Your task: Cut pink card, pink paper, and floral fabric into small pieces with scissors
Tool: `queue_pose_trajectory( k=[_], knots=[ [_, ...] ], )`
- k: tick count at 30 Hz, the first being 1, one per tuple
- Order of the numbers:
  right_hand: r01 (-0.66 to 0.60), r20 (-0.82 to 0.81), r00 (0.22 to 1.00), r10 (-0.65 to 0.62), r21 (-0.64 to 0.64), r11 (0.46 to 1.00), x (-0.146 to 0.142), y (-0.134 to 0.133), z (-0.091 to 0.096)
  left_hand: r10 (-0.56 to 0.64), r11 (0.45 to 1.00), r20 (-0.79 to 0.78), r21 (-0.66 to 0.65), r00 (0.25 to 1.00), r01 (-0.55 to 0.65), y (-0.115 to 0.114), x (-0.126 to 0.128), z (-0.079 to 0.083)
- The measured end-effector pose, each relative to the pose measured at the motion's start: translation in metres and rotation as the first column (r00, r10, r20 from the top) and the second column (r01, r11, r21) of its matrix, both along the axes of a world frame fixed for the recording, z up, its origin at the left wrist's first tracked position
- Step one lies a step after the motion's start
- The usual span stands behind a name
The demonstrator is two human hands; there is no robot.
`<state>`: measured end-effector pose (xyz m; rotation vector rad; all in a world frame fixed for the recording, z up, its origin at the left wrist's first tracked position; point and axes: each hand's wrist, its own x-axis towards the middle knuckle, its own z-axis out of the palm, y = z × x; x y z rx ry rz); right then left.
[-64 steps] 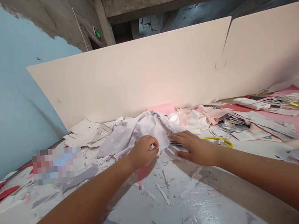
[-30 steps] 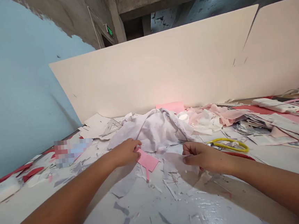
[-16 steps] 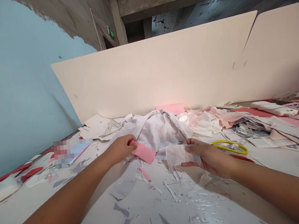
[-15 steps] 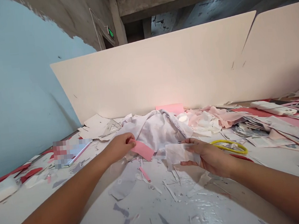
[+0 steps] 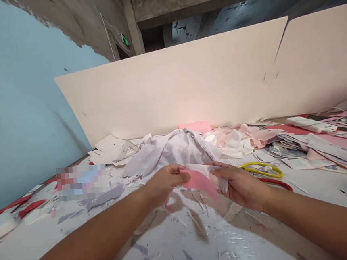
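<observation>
My left hand point(image 5: 166, 183) pinches the end of a pink paper strip point(image 5: 198, 183) above the white work table point(image 5: 183, 242). My right hand point(image 5: 240, 183) grips a thin white scrap of paper or fabric point(image 5: 203, 172), and the pink strip lies against it between my hands. Just behind my hands sits a crumpled white cloth point(image 5: 171, 152). A yellow loop of scissors or tape point(image 5: 262, 170) lies nearest my right hand, with a red curved piece point(image 5: 277, 183) beside it.
Paper scraps litter the table. A beige board point(image 5: 173, 89) stands along its back, with a blue wall point(image 5: 22, 110) at the left. A plastic set square point(image 5: 128, 150), a paper stack point(image 5: 287, 150), and a white power strip point(image 5: 311, 125) with cables lie farther back.
My hands have moved closer together. The pink strip has moved right, from beside the cloth to against the white scrap. The view has shifted slightly.
</observation>
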<state>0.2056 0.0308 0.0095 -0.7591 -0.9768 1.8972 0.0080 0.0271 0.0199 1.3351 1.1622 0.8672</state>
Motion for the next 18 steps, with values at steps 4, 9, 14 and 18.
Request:
queue_pose_trajectory(
  k=[4,9,14,18],
  knots=[
    [-0.012,0.026,1.0,0.012,-0.018,1.0,0.001,-0.002,0.0,0.042,0.996,0.015,0.074,0.999,-0.043,0.004,0.022,-0.018],
    [-0.005,-0.015,1.0,0.004,-0.062,0.998,0.006,0.002,-0.001,0.144,0.98,0.089,0.128,0.986,-0.154,0.004,0.029,-0.018],
    [-0.029,0.01,1.0,0.028,0.081,0.996,0.009,0.004,-0.001,0.239,0.947,0.123,0.19,0.963,-0.259,0.001,0.028,-0.021],
    [0.049,0.163,0.983,-0.082,0.198,0.979,0.007,0.008,-0.004,0.288,0.912,0.08,0.279,0.954,-0.299,0.004,0.023,-0.024]
  ],
)
